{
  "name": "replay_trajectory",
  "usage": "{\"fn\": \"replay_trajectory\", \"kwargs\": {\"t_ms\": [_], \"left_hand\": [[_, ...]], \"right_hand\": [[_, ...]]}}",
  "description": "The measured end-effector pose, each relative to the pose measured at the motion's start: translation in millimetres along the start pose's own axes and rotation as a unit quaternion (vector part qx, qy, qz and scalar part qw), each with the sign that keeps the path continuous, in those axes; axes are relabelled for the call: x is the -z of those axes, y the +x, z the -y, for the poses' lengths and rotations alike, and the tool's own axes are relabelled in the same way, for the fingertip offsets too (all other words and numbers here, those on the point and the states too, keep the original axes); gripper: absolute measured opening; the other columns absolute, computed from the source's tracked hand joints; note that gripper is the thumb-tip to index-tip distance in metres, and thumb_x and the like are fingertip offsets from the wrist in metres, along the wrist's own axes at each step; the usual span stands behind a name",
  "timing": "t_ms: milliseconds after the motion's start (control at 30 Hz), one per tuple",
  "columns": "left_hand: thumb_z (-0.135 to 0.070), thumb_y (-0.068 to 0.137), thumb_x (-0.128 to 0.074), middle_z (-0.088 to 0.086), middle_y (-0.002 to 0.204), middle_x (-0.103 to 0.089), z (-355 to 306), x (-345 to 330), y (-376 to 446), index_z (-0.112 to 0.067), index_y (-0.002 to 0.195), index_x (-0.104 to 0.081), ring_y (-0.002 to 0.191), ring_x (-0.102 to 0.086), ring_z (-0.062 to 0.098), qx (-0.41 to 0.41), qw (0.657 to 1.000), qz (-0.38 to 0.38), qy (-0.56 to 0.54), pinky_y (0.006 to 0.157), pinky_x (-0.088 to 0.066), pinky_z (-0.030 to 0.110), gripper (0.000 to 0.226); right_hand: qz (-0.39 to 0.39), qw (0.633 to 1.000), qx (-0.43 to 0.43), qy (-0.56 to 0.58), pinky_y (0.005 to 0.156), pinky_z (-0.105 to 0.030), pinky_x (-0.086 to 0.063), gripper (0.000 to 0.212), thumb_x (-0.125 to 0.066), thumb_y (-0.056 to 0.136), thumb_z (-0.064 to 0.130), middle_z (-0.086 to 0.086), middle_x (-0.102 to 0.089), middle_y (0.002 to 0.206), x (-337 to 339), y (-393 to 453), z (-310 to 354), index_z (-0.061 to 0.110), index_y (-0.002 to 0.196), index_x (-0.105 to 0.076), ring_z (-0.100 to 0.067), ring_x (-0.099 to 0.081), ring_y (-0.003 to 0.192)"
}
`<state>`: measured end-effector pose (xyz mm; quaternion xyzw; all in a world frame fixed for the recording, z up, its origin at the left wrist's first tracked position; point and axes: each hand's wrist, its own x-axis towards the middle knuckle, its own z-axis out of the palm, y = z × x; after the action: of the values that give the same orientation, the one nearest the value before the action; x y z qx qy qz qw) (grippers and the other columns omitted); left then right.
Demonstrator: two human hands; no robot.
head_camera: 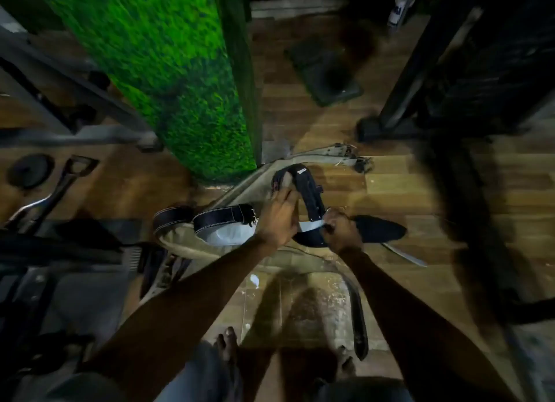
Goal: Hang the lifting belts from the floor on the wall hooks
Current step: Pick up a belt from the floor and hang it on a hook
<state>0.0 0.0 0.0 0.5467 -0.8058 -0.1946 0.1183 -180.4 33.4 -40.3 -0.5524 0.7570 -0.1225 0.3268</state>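
Both hands hold one dark lifting belt (310, 203) low above the floor (420, 197): the left hand (277, 214) closed on its loop, the right hand (341, 232) clamped near the white strap end. It looks stiff and rather heavy; best held at the thick middle. I count two more belts: one coiled belt (223, 221) at left, one flat belt (359, 317) near.

Black looped lifting belt (310, 197) held up; two stitched belts (223, 221) coiled on floor.

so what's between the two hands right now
In the head view, the black belt spans the gap: the left hand holds its looped part and the right hand grips its lower end, where a pale strip shows.
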Motion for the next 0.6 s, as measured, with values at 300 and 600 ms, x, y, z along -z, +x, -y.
{"fn": "replay_trajectory", "kwargs": {"t_ms": [300,600], "left_hand": [[-0.002,0.075,-0.053,0.012,0.121,-0.057,106,-131,21,-0.008,0.127,-0.058,0.107,-0.056,0.033,-0.014,0.999,-0.042,0.028,0.088,-0.051,0.043,0.053],[-0.003,0.080,-0.057,0.012,0.119,-0.056,136,-159,22,-0.008,0.123,-0.057,0.111,-0.055,0.032,-0.027,0.998,-0.058,-0.001,0.089,-0.051,0.045,0.043]], "right_hand": [[0.058,0.995,0.009,-0.079,0.091,-0.039,-0.056,0.031,-0.070,0.086,0.034,-0.009,-0.071,0.118,-150,72,-35,0.023,0.114,-0.069,-0.033,-0.066,0.112],[0.011,0.985,0.040,-0.170,0.091,-0.039,-0.054,0.027,-0.060,0.097,0.026,-0.008,-0.072,0.120,-207,87,-49,0.020,0.121,-0.069,-0.031,-0.067,0.113]]}}
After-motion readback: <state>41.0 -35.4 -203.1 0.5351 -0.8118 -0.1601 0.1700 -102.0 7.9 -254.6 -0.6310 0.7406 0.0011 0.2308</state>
